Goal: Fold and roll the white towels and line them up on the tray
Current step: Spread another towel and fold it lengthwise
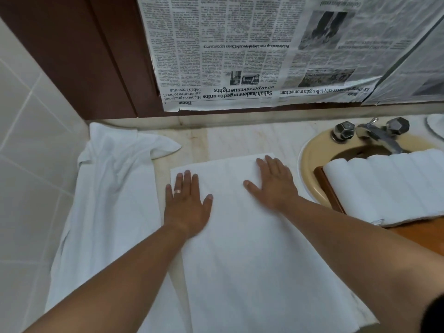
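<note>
With our left grip (186, 203) and right grip (274, 186) flat and released on the towel (252, 260), uneven pressure may skew it toward the sink (308, 157) at 2 o'clock.

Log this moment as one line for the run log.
step: flattening | left hand: flat on folded white towel | right hand: flat on same towel | wooden tray: rolled white towels lined up | crumpled white towel: at left

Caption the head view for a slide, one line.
Left hand and right hand press flat on a white towel spread on the counter; rolled towels line the wooden tray.
</note>
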